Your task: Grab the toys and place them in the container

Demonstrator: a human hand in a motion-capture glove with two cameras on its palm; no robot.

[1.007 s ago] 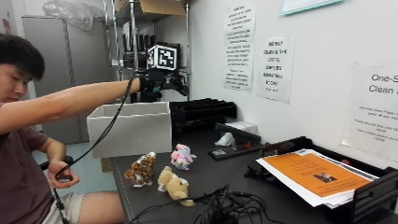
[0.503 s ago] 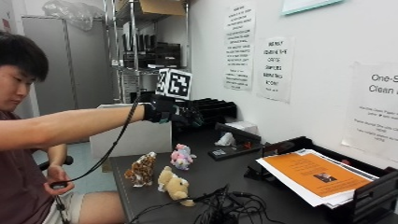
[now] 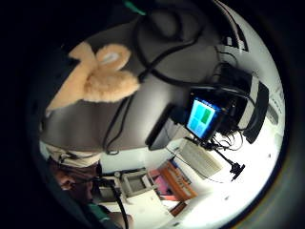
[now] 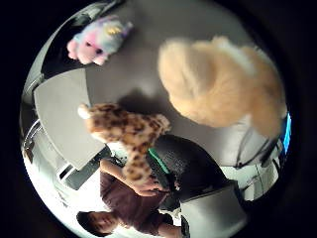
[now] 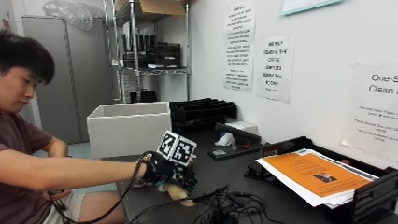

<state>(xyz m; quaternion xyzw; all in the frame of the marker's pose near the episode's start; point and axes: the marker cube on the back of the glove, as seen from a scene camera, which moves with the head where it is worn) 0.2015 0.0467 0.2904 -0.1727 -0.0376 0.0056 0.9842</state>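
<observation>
Outside view: your gloved right hand (image 5: 169, 171) hangs low over the cream plush (image 5: 176, 192), near the white container (image 5: 129, 128); can't tell the grip's state.

cream plush (image 4: 218, 84), leopard (image 4: 126, 131), pink toy (image 4: 96, 37) on table, white container (image 5: 129, 127) upright
</observation>
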